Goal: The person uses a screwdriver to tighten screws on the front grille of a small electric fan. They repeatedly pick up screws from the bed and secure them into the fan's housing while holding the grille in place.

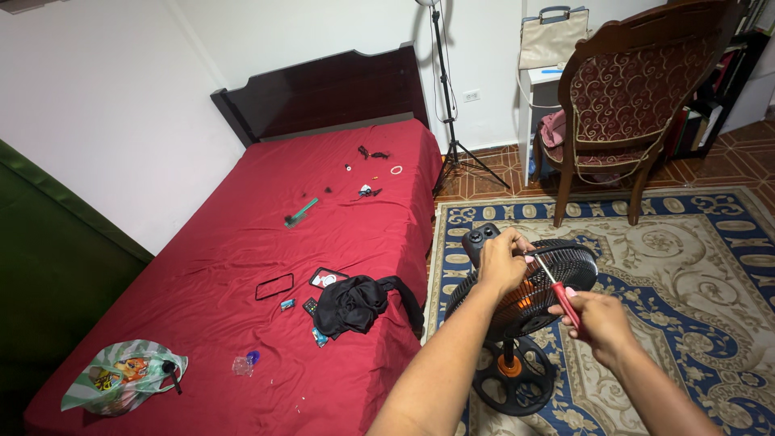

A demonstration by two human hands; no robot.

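The fan stands on the rug just beside the bed, its black wire grille tilted up toward the person. It looks light and top-heavy on a thin stem and round base, so it would likely tip if pushed high up. The grille wires seem springy and thin; the rim is probably the firmest place to hold.

The left hand is closed over the top rim of the grille, steadying it. Just right of that grip, the right hand is wrapped around the red handle of a screwdriver, whose shaft slants up to the rim by the left fingers. The handle looks smooth and slim, likely to twist in a loose fist.

Left of both hands, a black bag lies on the bed's edge. Beyond the fan stands a chair.
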